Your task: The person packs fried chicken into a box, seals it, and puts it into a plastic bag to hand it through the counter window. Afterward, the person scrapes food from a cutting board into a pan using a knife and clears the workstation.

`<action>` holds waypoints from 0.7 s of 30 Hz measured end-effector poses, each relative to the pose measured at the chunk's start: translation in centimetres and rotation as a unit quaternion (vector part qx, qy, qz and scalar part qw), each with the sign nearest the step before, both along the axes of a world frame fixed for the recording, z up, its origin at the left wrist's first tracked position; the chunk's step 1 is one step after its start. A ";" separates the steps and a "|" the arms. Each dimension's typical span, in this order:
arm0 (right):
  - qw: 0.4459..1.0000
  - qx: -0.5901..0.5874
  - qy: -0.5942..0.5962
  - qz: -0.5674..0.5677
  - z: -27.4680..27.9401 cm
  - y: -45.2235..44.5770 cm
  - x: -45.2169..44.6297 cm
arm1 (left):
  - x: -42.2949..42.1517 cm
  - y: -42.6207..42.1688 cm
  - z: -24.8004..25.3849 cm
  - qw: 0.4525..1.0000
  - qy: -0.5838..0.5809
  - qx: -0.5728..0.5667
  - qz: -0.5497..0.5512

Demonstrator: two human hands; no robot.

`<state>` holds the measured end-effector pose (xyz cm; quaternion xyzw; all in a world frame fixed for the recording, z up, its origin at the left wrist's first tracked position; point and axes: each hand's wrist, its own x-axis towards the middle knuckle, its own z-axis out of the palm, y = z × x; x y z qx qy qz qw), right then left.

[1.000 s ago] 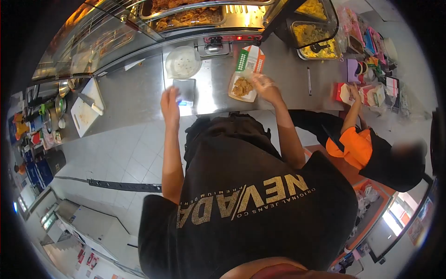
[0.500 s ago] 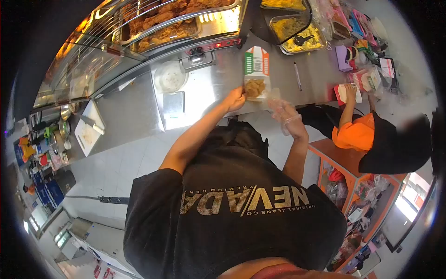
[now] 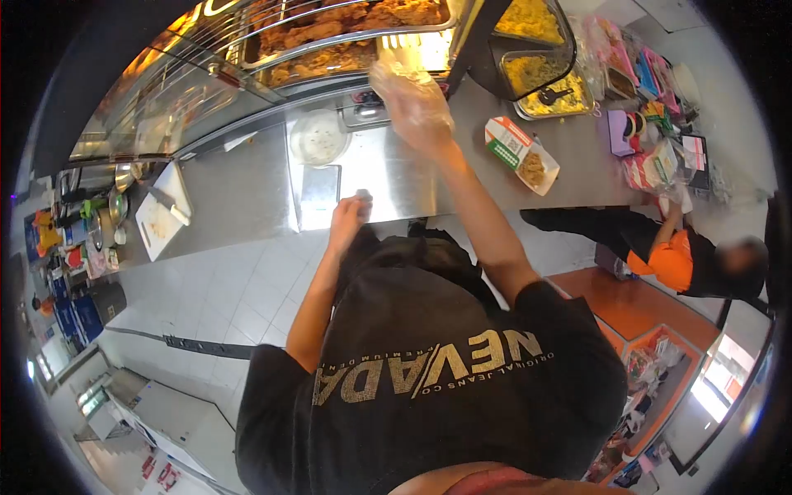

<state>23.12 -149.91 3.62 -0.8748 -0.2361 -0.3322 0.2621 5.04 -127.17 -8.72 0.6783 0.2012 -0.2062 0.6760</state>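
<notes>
Head view | carton (image 3: pixel 506 142): brown food (image 3: pixel 532 169) | tray (image 3: pixel 363 35): fried pieces (image 3: pixel 301 40) | right hand (image 3: pixel 415 106) (gloved), left hand (image 3: pixel 350 216): can't tell grips

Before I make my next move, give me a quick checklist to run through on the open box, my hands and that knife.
1. Box open, with its flap folded back: ok.
2. Food inside the box: ok.
3. Right hand covered by a clear glove: ok.
4. Left hand gloved too: not ok, it looks bare.
5. Right hand's grip free of any item: cannot tell, the glove and blur hide it.
6. Knife away from both hands: ok, it lies on the cutting board at the far left of the counter.
</notes>
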 end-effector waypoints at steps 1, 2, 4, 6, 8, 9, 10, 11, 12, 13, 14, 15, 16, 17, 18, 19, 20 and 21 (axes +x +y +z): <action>0.999 -0.043 0.029 -0.007 1.6 1.7 2.0 | -0.7 1.7 -0.6 1.000 0.010 0.004 0.024; 0.994 -0.087 0.058 -0.016 2.8 3.5 4.0 | -1.6 2.9 -0.3 0.998 0.013 0.016 0.056; 0.975 -0.046 0.218 0.000 -3.0 7.0 10.4 | -3.8 5.0 0.5 0.993 0.022 0.035 0.111; 0.933 -0.046 0.355 -0.026 -4.7 9.2 13.5 | -7.5 9.2 -4.3 0.991 0.010 -0.009 0.134; 0.905 -0.101 0.405 -0.077 -3.0 9.9 14.2 | -10.2 11.1 -5.3 0.976 0.074 0.000 0.204; 0.899 -0.138 0.403 -0.104 -2.5 10.2 14.5 | -11.9 11.9 -6.0 0.970 0.096 0.003 0.221; 0.901 -0.171 0.378 -0.125 -3.2 10.4 15.2 | -13.5 12.8 -6.9 0.963 0.117 0.009 0.242; 0.899 -0.147 0.392 -0.128 -3.1 10.5 15.4 | -15.4 13.8 -8.5 0.950 0.151 0.001 0.272; 0.897 -0.123 0.406 -0.127 -2.4 10.7 15.3 | -16.9 14.7 -9.5 0.935 0.184 -0.005 0.305; 0.893 -0.098 0.420 -0.125 -1.6 10.9 14.8 | -18.3 15.5 -9.7 0.947 0.192 0.055 0.250; 0.902 -0.107 0.412 -0.076 -0.4 10.6 13.9 | -19.5 15.9 -9.3 0.954 0.199 0.115 0.193; 0.909 -0.115 0.400 -0.028 1.1 9.8 12.6 | -19.3 15.6 -8.7 0.953 0.189 0.129 0.196; 0.913 -0.125 0.387 0.019 2.1 9.2 10.8 | -19.0 15.3 -8.0 0.953 0.179 0.144 0.198; 0.967 0.029 0.252 0.011 1.5 9.3 7.8 | -17.2 13.8 -5.7 0.946 0.154 0.111 0.261; 0.978 0.179 0.104 0.003 0.0 10.0 4.2 | -15.2 12.5 -3.3 0.934 0.130 0.076 0.324; 0.978 0.189 0.083 0.011 -2.0 10.7 1.4 | -13.0 11.7 -1.4 0.946 0.080 0.090 0.301; 0.978 0.198 0.062 0.021 -3.1 11.4 -1.0 | -10.3 9.2 1.7 0.946 -0.019 0.163 0.278; 0.952 0.230 0.187 0.075 -2.2 11.8 -4.5 | -7.7 6.1 5.4 0.931 -0.117 0.236 0.253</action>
